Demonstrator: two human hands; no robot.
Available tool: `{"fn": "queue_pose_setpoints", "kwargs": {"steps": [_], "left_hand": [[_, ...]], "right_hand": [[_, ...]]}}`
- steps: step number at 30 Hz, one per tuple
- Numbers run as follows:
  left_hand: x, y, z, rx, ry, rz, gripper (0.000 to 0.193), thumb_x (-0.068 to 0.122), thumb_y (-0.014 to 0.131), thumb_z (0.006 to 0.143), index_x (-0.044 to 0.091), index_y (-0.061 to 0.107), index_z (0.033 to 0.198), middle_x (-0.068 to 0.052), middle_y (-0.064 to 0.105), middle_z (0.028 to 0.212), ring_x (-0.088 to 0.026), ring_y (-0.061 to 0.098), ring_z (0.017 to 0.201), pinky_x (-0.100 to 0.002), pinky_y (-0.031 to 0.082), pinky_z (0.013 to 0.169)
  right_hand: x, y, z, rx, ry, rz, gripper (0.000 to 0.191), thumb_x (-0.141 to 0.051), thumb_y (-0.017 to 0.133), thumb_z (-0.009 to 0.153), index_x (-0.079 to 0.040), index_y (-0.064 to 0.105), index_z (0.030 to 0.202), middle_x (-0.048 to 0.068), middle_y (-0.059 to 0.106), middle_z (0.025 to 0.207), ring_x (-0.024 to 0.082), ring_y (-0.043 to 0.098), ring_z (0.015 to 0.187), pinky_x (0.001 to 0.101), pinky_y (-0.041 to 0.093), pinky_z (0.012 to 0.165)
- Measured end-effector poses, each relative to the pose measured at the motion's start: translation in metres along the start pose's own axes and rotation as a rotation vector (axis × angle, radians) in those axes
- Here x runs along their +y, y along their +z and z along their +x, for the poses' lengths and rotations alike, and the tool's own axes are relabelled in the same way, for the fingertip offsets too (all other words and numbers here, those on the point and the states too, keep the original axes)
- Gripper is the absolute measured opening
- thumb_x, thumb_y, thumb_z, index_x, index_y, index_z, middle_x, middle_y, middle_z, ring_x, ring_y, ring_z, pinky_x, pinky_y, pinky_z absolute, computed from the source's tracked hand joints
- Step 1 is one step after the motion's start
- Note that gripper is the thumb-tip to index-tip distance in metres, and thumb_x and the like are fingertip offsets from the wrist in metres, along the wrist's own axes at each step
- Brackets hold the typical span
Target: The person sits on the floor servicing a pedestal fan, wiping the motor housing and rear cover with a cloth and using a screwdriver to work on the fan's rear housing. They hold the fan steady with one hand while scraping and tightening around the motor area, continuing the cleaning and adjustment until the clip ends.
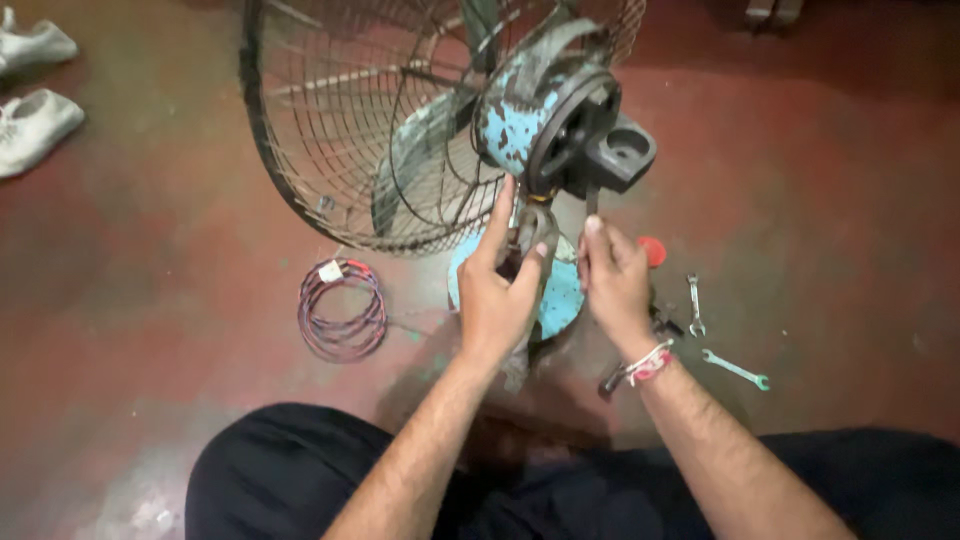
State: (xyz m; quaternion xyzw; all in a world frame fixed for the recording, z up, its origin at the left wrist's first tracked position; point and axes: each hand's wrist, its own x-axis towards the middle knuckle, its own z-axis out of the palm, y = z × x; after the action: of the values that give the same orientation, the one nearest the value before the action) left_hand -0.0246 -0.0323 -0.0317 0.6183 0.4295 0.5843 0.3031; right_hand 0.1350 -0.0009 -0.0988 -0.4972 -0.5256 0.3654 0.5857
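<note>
The pedestal fan [470,130] stands on the red floor [150,260] directly ahead of the seated person, tilted so that its wire guard faces left and its motor housing faces the camera. The motor housing [520,120] is light blue, with the paint heavily chipped and dark patches exposed; a black rear section with a round socket [625,150] projects to the right. The wire guard [340,130] is dark and dusty, and pale blades show through it. Below the housing, the neck joint [535,225] meets the round light-blue base [560,295]. The left hand [495,290] is closed around the neck joint, index finger extended up against the housing. The right hand [615,280] sits just beside it with fingers curled at the joint; what it grips cannot be determined. A thread band [650,362] circles the right wrist. A coil of red and dark wire [342,308] lies on the floor to the left of the base. Two spanners [715,335] and a red cap [652,250] lie to the right. White shoes [35,95] rest at the far left.
</note>
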Motion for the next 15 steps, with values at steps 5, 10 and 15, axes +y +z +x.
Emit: {"fn": "queue_pose_setpoints", "kwargs": {"steps": [5, 10, 15], "left_hand": [[0.0008, -0.0002, 0.0015, -0.033, -0.166, -0.047, 0.077, 0.005, 0.065, 0.089, 0.017, 0.039, 0.161, -0.010, 0.079, 0.110, -0.007, 0.064, 0.082, -0.025, 0.055, 0.077], [-0.0028, 0.0008, 0.0008, -0.016, -0.026, -0.066, 0.074, 0.004, 0.065, 0.091, 0.013, 0.039, 0.160, -0.012, 0.075, 0.128, -0.008, 0.069, 0.102, -0.025, 0.055, 0.089], [-0.0042, 0.0022, 0.0013, -0.006, -0.023, -0.066, 0.074, 0.004, 0.066, 0.091, 0.013, 0.041, 0.160, -0.013, 0.077, 0.124, -0.008, 0.069, 0.106, -0.026, 0.054, 0.092]], "right_hand": [[0.0064, 0.0017, 0.0002, -0.018, 0.084, 0.165, 0.042, -0.037, 0.049, 0.110, -0.010, 0.054, 0.077, -0.005, 0.045, 0.057, 0.005, 0.040, 0.048, 0.0230, 0.034, 0.046], [0.0094, 0.0001, 0.0014, -0.057, 0.062, 0.165, 0.041, -0.037, 0.047, 0.110, -0.011, 0.053, 0.078, -0.005, 0.046, 0.057, 0.005, 0.042, 0.048, 0.0229, 0.035, 0.046], [0.0065, -0.0043, 0.0036, -0.034, 0.032, 0.049, 0.043, -0.038, 0.048, 0.111, -0.010, 0.053, 0.078, -0.004, 0.045, 0.057, 0.005, 0.041, 0.048, 0.0229, 0.035, 0.047]]}}
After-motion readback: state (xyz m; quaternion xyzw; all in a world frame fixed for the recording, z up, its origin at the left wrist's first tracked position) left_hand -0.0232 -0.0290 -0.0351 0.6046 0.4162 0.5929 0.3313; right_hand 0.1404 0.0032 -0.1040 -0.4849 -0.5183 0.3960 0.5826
